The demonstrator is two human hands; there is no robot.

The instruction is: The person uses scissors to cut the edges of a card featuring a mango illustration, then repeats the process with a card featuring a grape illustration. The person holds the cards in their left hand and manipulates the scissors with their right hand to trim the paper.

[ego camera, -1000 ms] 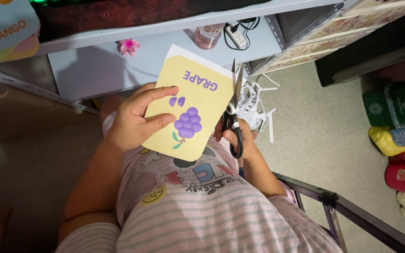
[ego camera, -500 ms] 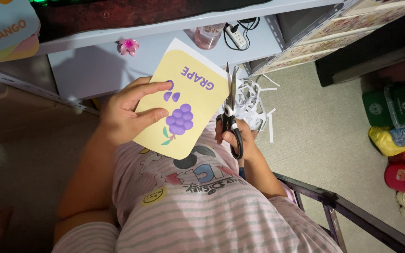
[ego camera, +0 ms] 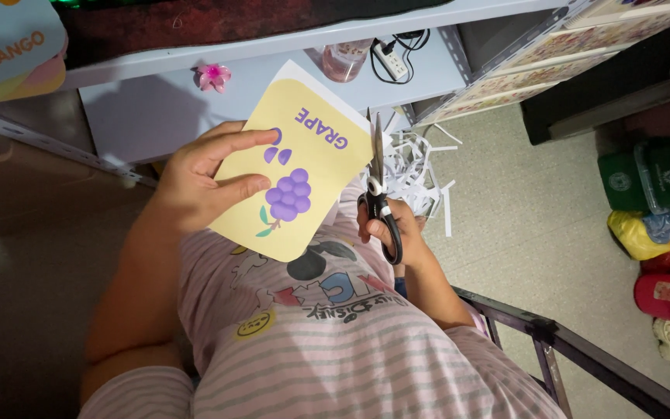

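My left hand (ego camera: 199,177) grips a yellow picture card (ego camera: 298,167) with a purple grape cluster drawn on it and a white border along its top and right edges. The card is held up in front of my chest, tilted to the right. My right hand (ego camera: 391,230) holds black-handled scissors (ego camera: 378,190), blades pointing up and nearly closed along the card's right edge. I wear a pink striped shirt.
A heap of thin white paper strips (ego camera: 419,174) lies on the floor right of the scissors. A pale blue shelf (ego camera: 149,116) ahead carries a pink flower clip (ego camera: 213,75), a clear jar (ego camera: 343,60) and a power strip (ego camera: 391,58). Coloured containers (ego camera: 661,225) stand at the right.
The card has shifted slightly left and up in my left hand. The scissors have moved up along its right edge, and the blades have come closer together.
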